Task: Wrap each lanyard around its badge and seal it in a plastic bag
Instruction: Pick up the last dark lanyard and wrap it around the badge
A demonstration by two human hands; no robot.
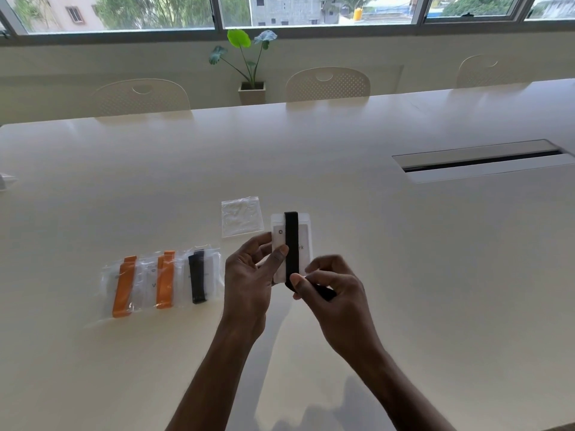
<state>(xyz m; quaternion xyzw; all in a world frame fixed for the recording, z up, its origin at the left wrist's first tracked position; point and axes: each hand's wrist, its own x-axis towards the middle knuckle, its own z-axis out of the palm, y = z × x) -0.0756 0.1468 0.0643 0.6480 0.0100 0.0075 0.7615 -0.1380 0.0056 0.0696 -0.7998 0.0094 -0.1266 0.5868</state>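
badge (303,244) upright, long axis vertical

Badge (305,241): white, upright, raised.
Black lanyard (292,244): wrapped lengthwise around the Badge.
Empty bag (240,220): clear, flat, just behind.
Filled bags (161,279): three in a row, left.

Badge (306,241), white card in clear sleeve: two dark letters at right of black lanyard (292,244), read as "rk", end of word; start of word hidden behind lanyard. Small dark ring mark (280,232) on same card, upper left, no letters legible beside it.

Middle bagged badge (155,283) on tabletop (404,275), orange strap: single faint letter, looks like "V", through plastic; rest too blurred.

Other bagged badges, empty bag: no legible print.
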